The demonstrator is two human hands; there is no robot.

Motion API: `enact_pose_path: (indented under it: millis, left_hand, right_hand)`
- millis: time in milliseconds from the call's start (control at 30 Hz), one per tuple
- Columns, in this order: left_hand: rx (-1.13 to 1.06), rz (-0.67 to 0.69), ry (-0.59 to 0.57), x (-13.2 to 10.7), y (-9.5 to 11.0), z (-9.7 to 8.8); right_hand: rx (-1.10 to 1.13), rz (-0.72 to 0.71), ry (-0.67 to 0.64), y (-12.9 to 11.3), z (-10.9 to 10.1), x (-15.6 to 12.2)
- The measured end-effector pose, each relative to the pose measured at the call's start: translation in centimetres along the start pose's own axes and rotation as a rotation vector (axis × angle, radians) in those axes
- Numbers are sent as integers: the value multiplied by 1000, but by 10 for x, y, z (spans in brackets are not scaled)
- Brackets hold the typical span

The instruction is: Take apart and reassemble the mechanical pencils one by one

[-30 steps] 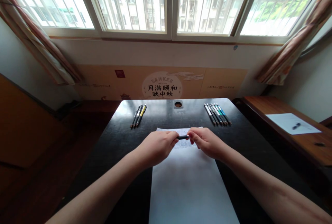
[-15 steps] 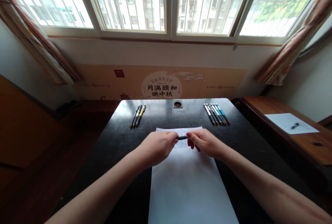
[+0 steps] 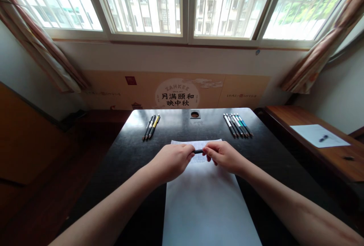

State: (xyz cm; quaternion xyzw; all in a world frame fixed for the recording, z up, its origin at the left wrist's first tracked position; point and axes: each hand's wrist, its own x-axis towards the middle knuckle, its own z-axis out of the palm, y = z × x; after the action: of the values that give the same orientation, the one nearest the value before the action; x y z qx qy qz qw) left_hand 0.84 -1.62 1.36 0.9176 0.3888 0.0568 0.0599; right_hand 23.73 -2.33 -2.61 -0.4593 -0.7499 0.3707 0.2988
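Both my hands meet above the far end of a white sheet of paper [image 3: 207, 204] on a black table [image 3: 127, 155]. My left hand [image 3: 173, 161] is closed in a fist on one end of a dark pen [image 3: 198, 151]. My right hand [image 3: 223, 156] pinches the pen's other end with curled fingers. The pen lies level between them, and only a short middle stretch shows. Small print covers the paper's far edge beneath the hands.
Three pens [image 3: 150, 126] lie at the table's far left, and a row of several pens [image 3: 237, 124] lies at the far right. A small round hole [image 3: 195, 114] sits at the far edge. A wooden side desk [image 3: 327, 151] with a paper [image 3: 318, 135] stands on the right.
My right hand has slid slightly left along the pen, so less of it shows between the hands. My left hand has hardly moved.
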Motion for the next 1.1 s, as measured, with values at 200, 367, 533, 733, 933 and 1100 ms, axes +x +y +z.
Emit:
enact_pose_path:
  millis: [200,367,533,733,933,1100]
  left_hand:
    - [0,-25,27,0,-3,-1]
    - [-20,-26,23,0,-3,-3]
    - [-34,-30,22,0,-3,-4]
    - [-33,-114,11,1,-8,-8]
    - [-36,-237,28,1,-20,-12]
    - [-51,-274,147,0,-20,-13]
  right_hand:
    - [77,-42,107,-1,-2,-2]
    - [8,-71,141,-2,-3,-3]
    - [24,-66,140,-3,-3,-3]
    - [146,16,174,1,-18,-2]
    - [254,53,299,0,-32,0]
    - [249,77,299,2,-25,2]
